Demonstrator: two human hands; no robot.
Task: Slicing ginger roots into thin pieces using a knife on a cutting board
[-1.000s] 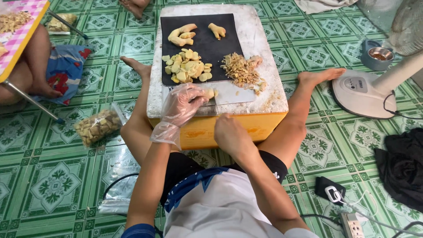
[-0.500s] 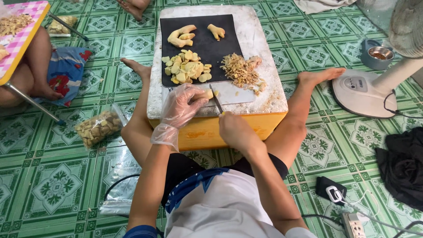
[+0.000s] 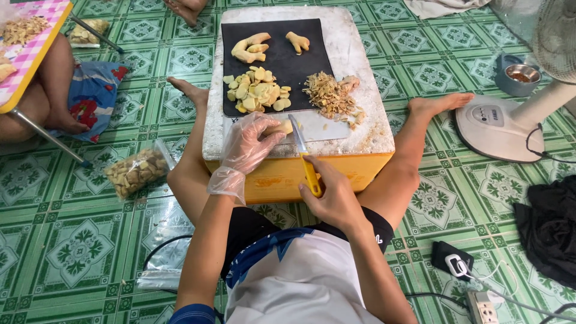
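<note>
My left hand (image 3: 249, 144), in a clear plastic glove, presses a pale ginger piece (image 3: 282, 127) down on the near edge of the board. My right hand (image 3: 333, 198) grips a yellow-handled knife (image 3: 305, 161) whose blade rests against that piece. Further back on the black cutting mat (image 3: 300, 63) lie a pile of ginger slices (image 3: 255, 93), a heap of peelings (image 3: 330, 96) and two whole ginger roots (image 3: 251, 48). The mat lies on a white-topped orange box (image 3: 366, 135) between my spread legs.
A bag of ginger pieces (image 3: 137, 172) lies on the green tiled floor at left. Another person's legs and a folding table (image 3: 30, 42) are at far left. A standing fan base (image 3: 498, 126), a metal bowl (image 3: 519, 75), dark cloth (image 3: 549, 228) and a power strip (image 3: 483, 306) are on the right.
My right hand has drawn back toward me along the box edge, and the knife with its yellow handle now shows clearly. The gloved left hand stays on the ginger piece.
</note>
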